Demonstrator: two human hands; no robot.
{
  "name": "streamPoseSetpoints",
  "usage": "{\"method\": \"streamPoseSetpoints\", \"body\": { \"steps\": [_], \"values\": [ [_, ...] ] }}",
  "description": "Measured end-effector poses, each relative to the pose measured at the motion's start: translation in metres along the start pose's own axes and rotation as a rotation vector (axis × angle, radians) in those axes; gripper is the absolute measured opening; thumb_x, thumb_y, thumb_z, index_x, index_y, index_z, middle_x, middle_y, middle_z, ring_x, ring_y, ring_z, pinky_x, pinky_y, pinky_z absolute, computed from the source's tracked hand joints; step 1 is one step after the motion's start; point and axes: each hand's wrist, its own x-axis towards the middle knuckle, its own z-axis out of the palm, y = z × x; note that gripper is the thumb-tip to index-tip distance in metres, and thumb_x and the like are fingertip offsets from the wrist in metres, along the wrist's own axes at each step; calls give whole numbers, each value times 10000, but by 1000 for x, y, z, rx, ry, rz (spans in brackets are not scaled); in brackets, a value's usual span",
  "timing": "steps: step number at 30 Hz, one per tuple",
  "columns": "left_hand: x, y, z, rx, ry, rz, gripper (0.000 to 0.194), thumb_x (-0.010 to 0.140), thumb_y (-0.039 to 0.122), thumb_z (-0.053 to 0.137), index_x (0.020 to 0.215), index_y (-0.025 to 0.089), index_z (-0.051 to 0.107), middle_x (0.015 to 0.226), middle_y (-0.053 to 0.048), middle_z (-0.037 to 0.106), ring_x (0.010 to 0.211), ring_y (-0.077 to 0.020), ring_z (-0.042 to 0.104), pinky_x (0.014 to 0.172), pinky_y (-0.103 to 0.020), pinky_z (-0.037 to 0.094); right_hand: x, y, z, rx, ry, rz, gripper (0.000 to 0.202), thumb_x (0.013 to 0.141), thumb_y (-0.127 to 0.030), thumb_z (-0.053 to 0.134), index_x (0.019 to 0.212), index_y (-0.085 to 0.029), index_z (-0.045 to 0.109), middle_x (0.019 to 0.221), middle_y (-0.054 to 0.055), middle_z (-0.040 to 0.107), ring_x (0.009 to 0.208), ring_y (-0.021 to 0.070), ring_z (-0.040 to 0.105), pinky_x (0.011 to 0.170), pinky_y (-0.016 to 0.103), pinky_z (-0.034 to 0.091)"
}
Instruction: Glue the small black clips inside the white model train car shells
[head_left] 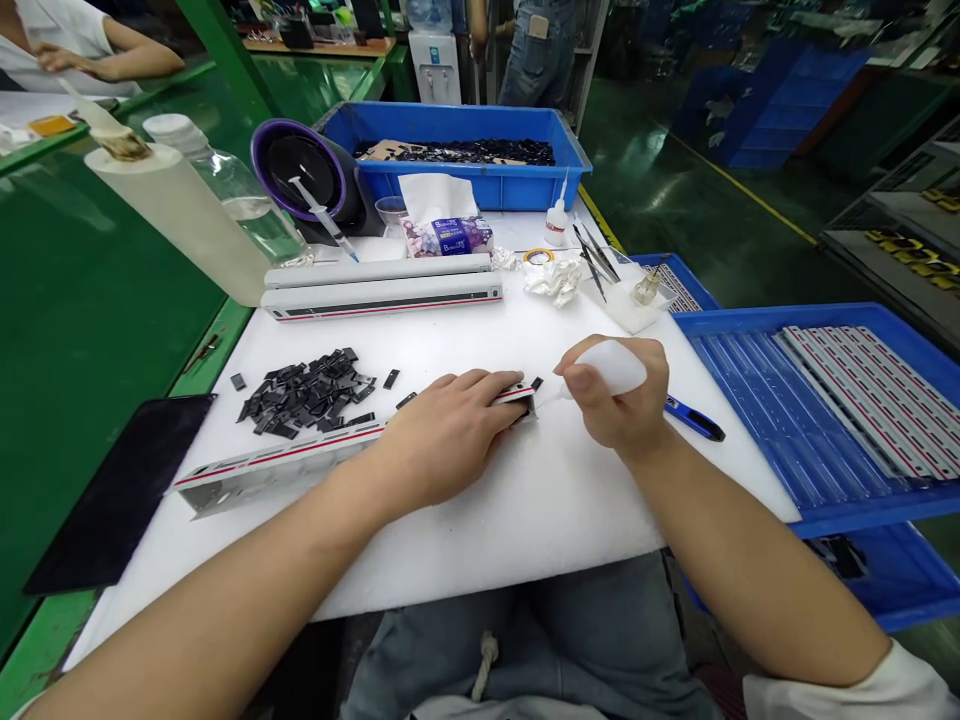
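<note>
A long white channel piece with a red stripe (285,456) lies across the white board (465,550). My left hand (442,440) is wrapped over its right part, fingers closed on it near the end. In my right hand (626,400) is a white squeeze bottle (613,366), its thin nozzle pointing left at the channel's open right end. Whether the tip touches it cannot be made out. Behind the channel lies a pile of small black pieces (307,392); one black piece (537,383) sits just beyond the channel's right end.
Two striped channels (382,295), a tissue pack (450,237) and a blue bin (480,185) stand behind. Tweezers (592,262) lie back right, a blue pen-like tool (695,418) beside my right wrist. Blue trays (750,430) are at the right, a black panel (120,490) left. People are in the background.
</note>
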Motion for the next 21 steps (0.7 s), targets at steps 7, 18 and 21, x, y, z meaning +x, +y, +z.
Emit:
{"method": "streamPoseSetpoints", "body": {
  "steps": [7,18,21],
  "values": [
    [2,-2,-1,-44,6,-1,299,993,273,442,1233,254,618,1418,-48,520,1203,-270,532,987,-471,482,2,0,5,-180,-80,-27,402,954,-407,487,597,-223,508,564,24,572,522,141,531,514,298,390],
    [3,-2,0,-50,21,10,301,998,294,439,1221,234,632,1396,-63,539,1217,-280,528,993,-484,488,3,0,8,-164,-67,-142,352,950,-305,516,614,-201,503,568,15,583,519,125,560,506,267,392],
    [3,-2,0,-44,13,8,305,1001,295,429,1219,234,633,1406,-61,534,1213,-283,529,981,-486,495,4,2,10,-138,-48,-169,335,936,-273,539,613,-201,483,558,13,575,512,129,554,497,272,389]
  ]
}}
